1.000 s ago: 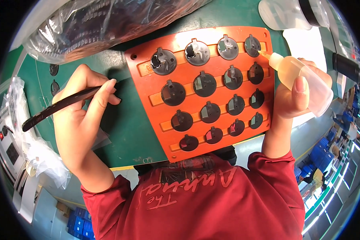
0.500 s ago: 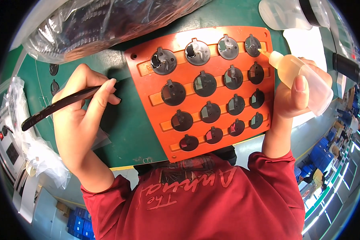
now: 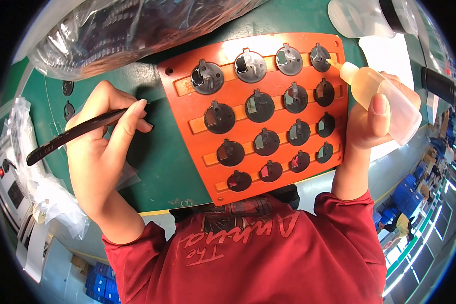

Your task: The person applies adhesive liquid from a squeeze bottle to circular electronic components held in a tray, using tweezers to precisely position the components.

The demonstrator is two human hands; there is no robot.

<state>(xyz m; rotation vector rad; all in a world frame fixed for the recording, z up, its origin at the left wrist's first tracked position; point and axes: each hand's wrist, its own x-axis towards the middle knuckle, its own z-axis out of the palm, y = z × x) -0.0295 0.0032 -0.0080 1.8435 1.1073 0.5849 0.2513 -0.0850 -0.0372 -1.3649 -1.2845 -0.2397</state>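
I had the right hand (image 3: 368, 126) curled round a squeeze bottle (image 3: 368, 86), thumb pressed on its side, tipped over, I'd guess, so the nozzle (image 3: 335, 65) could reach the top-right black disc (image 3: 318, 57); couldn't tell if they touched. The left hand (image 3: 93, 154) pinched black tweezers (image 3: 68, 138) between thumb and fingers, off to the side, probably handy without blocking anything. The orange tray (image 3: 180, 106) lay between both hands on the green table (image 3: 162, 187), its discs in rows, presumably for easy access.
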